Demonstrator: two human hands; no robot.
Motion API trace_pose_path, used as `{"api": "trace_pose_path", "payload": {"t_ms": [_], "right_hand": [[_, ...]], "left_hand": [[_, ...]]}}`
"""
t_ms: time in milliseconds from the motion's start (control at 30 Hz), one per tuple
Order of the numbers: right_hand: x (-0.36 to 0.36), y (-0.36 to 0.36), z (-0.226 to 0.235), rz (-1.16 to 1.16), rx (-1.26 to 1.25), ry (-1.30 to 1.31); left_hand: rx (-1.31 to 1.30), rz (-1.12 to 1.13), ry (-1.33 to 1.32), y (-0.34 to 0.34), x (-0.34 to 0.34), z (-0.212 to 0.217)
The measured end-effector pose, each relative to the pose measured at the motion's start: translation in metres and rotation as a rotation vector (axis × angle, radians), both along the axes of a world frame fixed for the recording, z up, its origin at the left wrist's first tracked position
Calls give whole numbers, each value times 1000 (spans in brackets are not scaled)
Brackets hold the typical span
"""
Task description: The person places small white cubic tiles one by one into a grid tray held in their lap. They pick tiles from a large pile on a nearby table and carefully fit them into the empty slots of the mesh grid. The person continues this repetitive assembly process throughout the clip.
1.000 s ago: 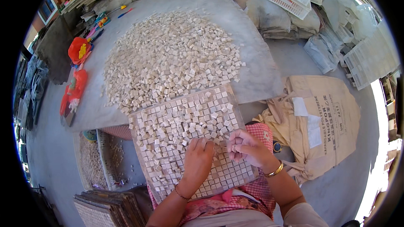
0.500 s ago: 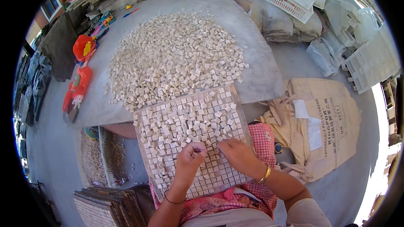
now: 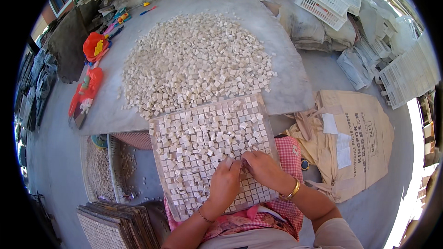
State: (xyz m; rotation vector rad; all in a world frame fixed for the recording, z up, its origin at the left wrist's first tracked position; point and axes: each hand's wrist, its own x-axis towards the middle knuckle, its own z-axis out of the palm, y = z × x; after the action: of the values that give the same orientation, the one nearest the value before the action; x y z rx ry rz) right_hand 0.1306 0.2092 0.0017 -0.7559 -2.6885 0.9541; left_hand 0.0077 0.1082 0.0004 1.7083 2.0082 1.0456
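A square grid board (image 3: 270, 133) lies in front of me, its slots partly filled with small cream stone cubes. Loose cubes (image 3: 217, 131) are scattered on top, mostly over its middle and far part. My left hand (image 3: 225, 182) is closed over the board's near right part, fingertips pinched. Right beside it, my right hand (image 3: 262, 169) is also closed in a pinch, its fingertips nearly touching the left ones. Whatever either pinch holds is hidden behind the fingers. Around the hands, cubes sit in rows in the grid.
Beyond the board, a large heap of cubes (image 3: 198, 60) covers a grey stone slab (image 3: 290, 83). Red plastic bags (image 3: 92, 83) lie on its left edge. Stacked tile boards (image 3: 104, 223) stand at lower left. A beige sack (image 3: 369, 143) lies right; white crates (image 3: 323, 2) sit far right.
My left hand has moved right to meet my right hand, and its fingers have turned down toward the board. The right hand has shifted only slightly.
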Motion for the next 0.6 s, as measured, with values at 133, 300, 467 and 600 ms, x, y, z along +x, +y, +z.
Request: {"api": "trace_pose_path", "payload": {"t_ms": [133, 300, 467, 600], "right_hand": [[6, 8, 0, -83, -238, 159], [31, 19, 7, -282, -892, 365], [32, 19, 14, -260, -919, 353], [30, 19, 9, -248, -873, 358]], "left_hand": [[-32, -17, 26, 1, 3, 3], [-119, -24, 122, 5, 8, 3], [-118, 3, 70, 14, 13, -1], [-99, -17, -46, 9, 9, -8]]}}
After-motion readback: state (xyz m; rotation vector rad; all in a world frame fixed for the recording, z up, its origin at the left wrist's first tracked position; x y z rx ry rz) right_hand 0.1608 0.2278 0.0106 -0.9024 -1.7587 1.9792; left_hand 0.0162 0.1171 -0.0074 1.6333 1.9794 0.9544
